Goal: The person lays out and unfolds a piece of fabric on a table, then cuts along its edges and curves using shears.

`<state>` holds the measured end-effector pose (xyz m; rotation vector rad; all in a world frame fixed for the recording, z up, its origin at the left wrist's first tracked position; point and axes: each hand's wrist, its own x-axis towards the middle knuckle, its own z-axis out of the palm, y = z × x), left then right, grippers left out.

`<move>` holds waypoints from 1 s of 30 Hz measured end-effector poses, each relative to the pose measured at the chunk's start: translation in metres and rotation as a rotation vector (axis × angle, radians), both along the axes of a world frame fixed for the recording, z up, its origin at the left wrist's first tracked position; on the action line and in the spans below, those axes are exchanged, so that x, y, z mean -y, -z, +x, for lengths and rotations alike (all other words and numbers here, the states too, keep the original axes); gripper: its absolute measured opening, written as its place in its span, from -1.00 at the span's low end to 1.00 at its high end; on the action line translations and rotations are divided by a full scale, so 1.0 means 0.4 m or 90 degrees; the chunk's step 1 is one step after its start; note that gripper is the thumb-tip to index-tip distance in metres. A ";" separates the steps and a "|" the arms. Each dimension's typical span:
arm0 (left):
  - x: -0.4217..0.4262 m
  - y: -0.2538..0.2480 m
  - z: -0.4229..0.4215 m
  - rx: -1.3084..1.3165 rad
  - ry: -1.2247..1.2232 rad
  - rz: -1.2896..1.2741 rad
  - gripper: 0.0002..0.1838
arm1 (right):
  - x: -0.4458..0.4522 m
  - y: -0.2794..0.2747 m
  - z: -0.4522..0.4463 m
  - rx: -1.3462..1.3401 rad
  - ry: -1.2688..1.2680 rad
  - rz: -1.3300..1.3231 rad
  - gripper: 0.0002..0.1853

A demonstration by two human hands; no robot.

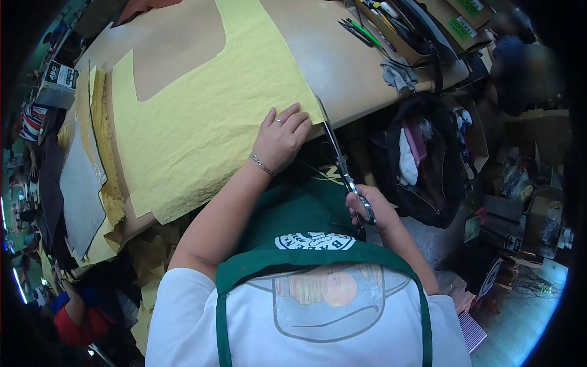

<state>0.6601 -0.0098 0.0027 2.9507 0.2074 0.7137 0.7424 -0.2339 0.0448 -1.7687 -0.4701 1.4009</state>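
A large yellow sheet (202, 116), leather-like with a wrinkled surface and a cut-out notch, lies over the table and reaches its near edge. On its right corner rests my left hand (283, 136), palm down, fingers lying on the sheet; a ring and a chain bracelet show on it. My right hand (374, 211) is closed around the handles of long metal scissors (342, 164), just off the table's edge. Their blades point away from me, with the tips beside the sheet's right edge. Whether the blades touch the sheet, I cannot tell.
Stacked yellow and grey sheets (85, 183) lie at the table's left end. Pens (361, 32) and a grey cloth (399, 74) sit at the far right. An open black bag (437, 168) stands beside the table. Another person in red (76, 321) is at lower left.
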 end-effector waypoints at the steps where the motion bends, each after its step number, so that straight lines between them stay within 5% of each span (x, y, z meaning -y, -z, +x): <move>1: 0.000 0.000 0.000 -0.001 0.001 0.001 -0.77 | 0.000 -0.001 0.000 0.004 0.000 -0.002 -0.34; 30: 0.001 0.004 0.004 0.018 -0.014 -0.009 -0.84 | 0.009 -0.010 -0.003 0.075 -0.002 -0.074 -0.38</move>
